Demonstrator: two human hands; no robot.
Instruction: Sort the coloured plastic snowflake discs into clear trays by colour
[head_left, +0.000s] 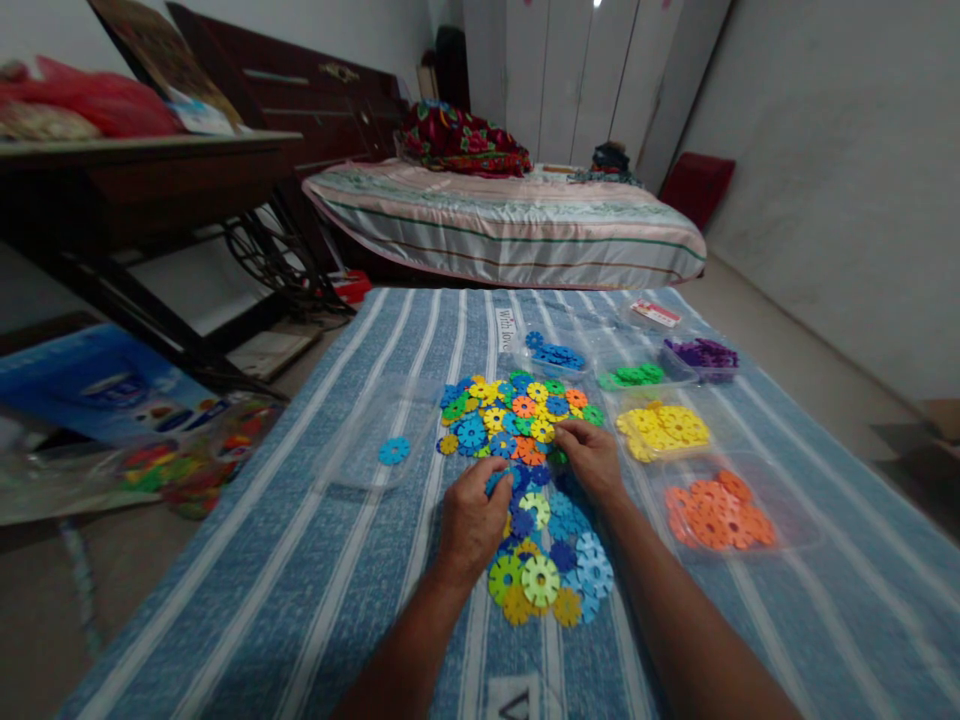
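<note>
A mixed pile of notched plastic discs (pixel 495 418) in blue, yellow, green and orange lies mid-table, with more discs (pixel 540 580) spread nearer to me. My left hand (pixel 472 515) is at the pile's left side, thumb and forefinger closed around a blue disc (pixel 495 482). At the right edge of the pile, my right hand (pixel 591 458) has its fingertips pressed together by a yellow disc (pixel 541 430); what they pinch, if anything, is hidden. To the left, a clear tray (pixel 360 462) contains one light-blue disc (pixel 394 451).
On the right stand clear trays of orange discs (pixel 718 515), yellow discs (pixel 664 430), green discs (pixel 636 375), purple discs (pixel 703 354) and blue discs (pixel 559 356). A striped cloth (pixel 300 560) covers the table. Beyond are a bed (pixel 510 225) and a sewing-machine table (pixel 150 190).
</note>
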